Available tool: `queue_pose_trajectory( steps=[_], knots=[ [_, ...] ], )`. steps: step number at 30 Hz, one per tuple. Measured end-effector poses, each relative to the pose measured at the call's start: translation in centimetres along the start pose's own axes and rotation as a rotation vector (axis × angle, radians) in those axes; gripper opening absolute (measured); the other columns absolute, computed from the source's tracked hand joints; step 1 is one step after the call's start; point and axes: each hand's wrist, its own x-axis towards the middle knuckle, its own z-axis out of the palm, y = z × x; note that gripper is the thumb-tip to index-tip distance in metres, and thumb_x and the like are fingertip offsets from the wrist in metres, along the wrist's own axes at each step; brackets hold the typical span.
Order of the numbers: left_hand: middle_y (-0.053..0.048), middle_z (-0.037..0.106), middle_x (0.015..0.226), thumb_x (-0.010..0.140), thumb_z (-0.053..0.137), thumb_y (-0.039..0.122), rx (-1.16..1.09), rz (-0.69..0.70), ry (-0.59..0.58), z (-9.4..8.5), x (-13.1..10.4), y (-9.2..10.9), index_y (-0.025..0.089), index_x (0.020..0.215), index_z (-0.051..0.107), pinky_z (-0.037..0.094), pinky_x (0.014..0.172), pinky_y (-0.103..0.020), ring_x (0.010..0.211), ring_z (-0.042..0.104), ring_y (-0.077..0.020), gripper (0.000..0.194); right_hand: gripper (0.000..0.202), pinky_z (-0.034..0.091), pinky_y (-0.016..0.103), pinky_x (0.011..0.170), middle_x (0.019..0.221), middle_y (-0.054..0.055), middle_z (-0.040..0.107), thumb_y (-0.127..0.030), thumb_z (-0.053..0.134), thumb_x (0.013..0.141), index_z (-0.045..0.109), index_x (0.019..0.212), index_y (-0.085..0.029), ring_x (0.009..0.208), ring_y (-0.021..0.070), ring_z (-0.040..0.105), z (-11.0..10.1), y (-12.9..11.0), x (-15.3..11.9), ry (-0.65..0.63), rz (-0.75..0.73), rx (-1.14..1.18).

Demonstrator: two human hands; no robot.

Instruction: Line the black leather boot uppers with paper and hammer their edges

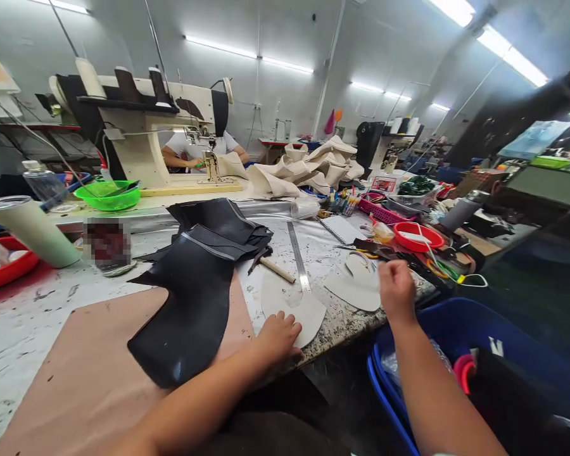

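My left hand (279, 334) rests on the near edge of an off-white curved sheet piece (312, 318), its fingers slightly bent and apart on the surface. To the right, my right hand (397, 286) is closed with bent fingers beside another off-white cut piece (349, 286); what the fingers hold, if anything, is hidden. A smaller off-white piece (360, 269) lies over that one. A steel ruler (296, 250) reaches down to the curved piece, and a hammer (276, 269) lies beside it. Black leather-like pieces (185, 310) are stacked left of my left hand.
Pinkish sheet material (90, 361) covers the near left table. A blue bin (456, 310) stands below the right edge. Behind are a sewing machine (140, 142), a heap of cream material (308, 168), a red basin (418, 235) and a green bowl (108, 200). Another person sits behind the machine.
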Motion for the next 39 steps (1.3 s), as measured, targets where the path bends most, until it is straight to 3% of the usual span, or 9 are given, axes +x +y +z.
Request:
queue_pose_trajectory(
  steps=[4, 7, 10, 18, 24, 27, 30, 34, 39],
  knots=[
    [-0.012, 0.059, 0.098, 0.061, 0.074, 0.032, -0.148, 0.020, -0.003, -0.6, 1.2, -0.8, 0.016, 0.088, 0.064, 0.042, 0.075, -0.035, 0.096, 0.051, -0.0299, 0.033, 0.017, 0.034, 0.027, 0.052, 0.056, -0.001, 0.054, -0.034, 0.047, 0.075, 0.049, 0.063, -0.022, 0.055, 0.0162, 0.050, -2.3, 4.1, -11.6, -0.994, 0.081, -0.295],
    [-0.005, 0.062, 0.087, 0.066, 0.065, 0.019, -0.318, -0.020, 0.009, -0.4, 1.6, -1.3, 0.019, 0.074, 0.066, 0.040, 0.070, -0.028, 0.087, 0.055, -0.0232, 0.009, 0.019, 0.040, 0.030, 0.057, 0.071, 0.004, 0.065, -0.025, 0.061, 0.061, 0.062, 0.080, -0.022, 0.067, 0.0230, 0.060, -2.8, 6.3, -18.2, -1.378, 0.130, -0.517],
    [-0.002, 0.061, 0.072, 0.067, 0.057, 0.013, -0.503, -0.140, 0.046, 0.1, 2.0, -1.5, 0.017, 0.064, 0.063, 0.038, 0.062, -0.025, 0.072, 0.056, -0.0178, 0.007, 0.035, 0.043, 0.034, 0.066, 0.086, 0.010, 0.068, -0.025, 0.064, 0.061, 0.064, 0.096, -0.021, 0.080, 0.0281, 0.063, -2.2, 5.5, -19.7, -1.356, 0.063, -0.660],
    [0.007, 0.039, 0.041, 0.065, 0.056, 0.024, -0.951, -0.372, 0.081, 0.7, 2.0, -1.4, 0.017, 0.057, 0.050, 0.032, 0.044, -0.021, 0.041, 0.039, -0.0098, 0.012, 0.017, 0.032, 0.024, 0.054, 0.071, 0.003, 0.066, -0.033, 0.052, 0.078, 0.063, 0.073, -0.021, 0.066, 0.0177, 0.057, 0.4, -1.3, -12.9, -1.228, -0.141, -0.304],
    [0.009, 0.036, 0.043, 0.069, 0.047, 0.022, -1.098, -0.447, 0.167, 0.7, 1.7, -1.1, 0.018, 0.062, 0.046, 0.027, 0.041, -0.020, 0.038, 0.034, -0.0081, 0.008, 0.019, 0.034, 0.024, 0.056, 0.069, 0.002, 0.061, -0.029, 0.047, 0.081, 0.058, 0.069, -0.020, 0.064, 0.0154, 0.053, 1.3, -1.6, -12.1, -0.983, -0.188, -0.223],
    [0.008, 0.036, 0.044, 0.067, 0.046, 0.017, -1.115, -0.469, 0.247, 1.0, 1.9, -1.0, 0.019, 0.059, 0.043, 0.026, 0.042, -0.020, 0.041, 0.034, -0.0089, 0.008, 0.017, 0.041, 0.029, 0.072, 0.085, 0.006, 0.062, -0.019, 0.042, 0.082, 0.059, 0.079, -0.019, 0.081, 0.0182, 0.055, 3.0, -1.3, -12.6, -0.781, -0.308, -0.147],
    [0.007, 0.039, 0.047, 0.063, 0.047, 0.014, -1.126, -0.463, 0.379, 0.9, 1.9, -0.8, 0.019, 0.053, 0.041, 0.028, 0.047, -0.020, 0.049, 0.036, -0.0100, 0.012, 0.021, 0.039, 0.035, 0.089, 0.110, 0.009, 0.059, -0.014, 0.045, 0.079, 0.059, 0.093, -0.019, 0.101, 0.0215, 0.051, 5.2, -0.9, -13.6, -0.764, -0.427, -0.124],
    [0.006, 0.040, 0.053, 0.064, 0.049, 0.020, -1.181, -0.436, 0.643, -1.0, 1.1, -1.2, 0.019, 0.054, 0.040, 0.032, 0.053, -0.021, 0.056, 0.038, -0.0111, 0.013, 0.029, 0.036, 0.039, 0.095, 0.126, 0.011, 0.049, -0.016, 0.048, 0.078, 0.055, 0.106, -0.017, 0.109, 0.0239, 0.047, 7.0, -1.1, -14.9, -0.766, -0.462, -0.248],
    [0.006, 0.041, 0.062, 0.069, 0.044, 0.037, -1.325, -0.418, 0.954, -6.5, -2.1, -2.6, 0.020, 0.069, 0.038, 0.036, 0.050, -0.020, 0.054, 0.041, -0.0099, 0.018, 0.040, 0.036, 0.038, 0.094, 0.125, 0.012, 0.049, -0.020, 0.048, 0.080, 0.049, 0.119, -0.017, 0.112, 0.0250, 0.044, 7.0, -2.7, -14.3, -0.909, -0.418, -0.394]
  ],
)
